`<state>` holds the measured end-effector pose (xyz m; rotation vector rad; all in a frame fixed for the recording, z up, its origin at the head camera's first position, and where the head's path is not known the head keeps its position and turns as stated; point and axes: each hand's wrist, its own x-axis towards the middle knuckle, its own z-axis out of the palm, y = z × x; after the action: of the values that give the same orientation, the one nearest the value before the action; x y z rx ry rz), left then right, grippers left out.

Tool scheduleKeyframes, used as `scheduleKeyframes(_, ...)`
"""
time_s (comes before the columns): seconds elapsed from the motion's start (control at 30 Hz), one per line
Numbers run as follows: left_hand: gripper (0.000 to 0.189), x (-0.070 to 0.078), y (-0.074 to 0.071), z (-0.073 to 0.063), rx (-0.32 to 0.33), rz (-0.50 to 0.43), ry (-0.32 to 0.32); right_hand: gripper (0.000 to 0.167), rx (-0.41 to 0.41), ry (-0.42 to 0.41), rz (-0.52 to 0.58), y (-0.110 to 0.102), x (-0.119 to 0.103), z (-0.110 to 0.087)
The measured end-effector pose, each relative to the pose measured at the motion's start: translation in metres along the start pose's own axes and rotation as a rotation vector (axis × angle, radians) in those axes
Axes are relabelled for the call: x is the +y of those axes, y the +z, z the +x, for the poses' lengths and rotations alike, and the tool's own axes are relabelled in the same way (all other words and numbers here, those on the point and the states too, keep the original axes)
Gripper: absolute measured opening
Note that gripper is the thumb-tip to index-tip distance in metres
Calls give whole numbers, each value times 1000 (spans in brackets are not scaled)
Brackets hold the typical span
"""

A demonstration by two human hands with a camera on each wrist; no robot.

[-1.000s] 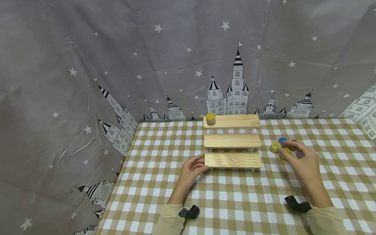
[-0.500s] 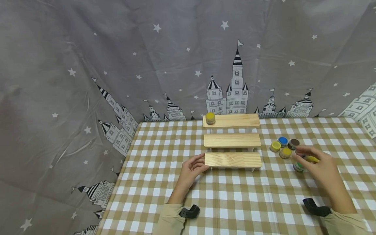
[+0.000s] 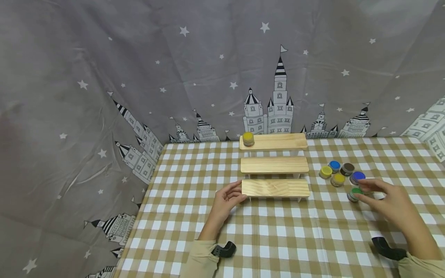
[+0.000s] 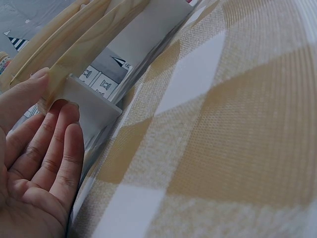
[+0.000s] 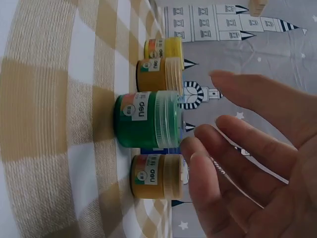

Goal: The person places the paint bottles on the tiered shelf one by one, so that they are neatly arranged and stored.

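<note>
A three-step wooden display shelf (image 3: 275, 188) stands on the checked cloth, and my left hand (image 3: 226, 200) pinches the left end of its lowest board. In the left wrist view the thumb (image 4: 25, 96) lies on the board and the fingers are beneath it. One yellow paint jar (image 3: 248, 139) sits at the left of the top board. My right hand (image 3: 393, 199) hovers beside a green paint jar (image 5: 146, 119), thumb and fingers apart, holding nothing. Near it stand a purple-blue jar (image 3: 357, 177), a dark brown jar (image 3: 347, 169) and an ochre-yellow jar (image 5: 156, 176) partly hidden by the hand in the head view.
Left of those jars stand a blue jar (image 3: 334, 166), a yellow jar (image 3: 325, 172) and a darker yellow jar (image 3: 337, 180). A grey curtain (image 3: 208, 69) printed with castles and stars hangs behind and left of the table (image 3: 278, 239).
My right hand has moved right and toward me, from over the yellow and blue jars to beside the green one, uncovering the others. The left hand keeps its grip on the shelf.
</note>
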<state>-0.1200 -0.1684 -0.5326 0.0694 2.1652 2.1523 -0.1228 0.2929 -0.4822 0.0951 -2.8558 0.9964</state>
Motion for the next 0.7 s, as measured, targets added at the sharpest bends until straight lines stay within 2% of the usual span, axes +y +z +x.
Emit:
scheduleKeyframes(0.3, 51, 1, 0, 1, 18, 7, 3, 52, -92, 38, -62, 4, 0, 3)
scheduleKeyframes(0.7, 50, 2, 1, 0, 8, 9, -9, 55, -105, 50, -92, 12, 2, 3)
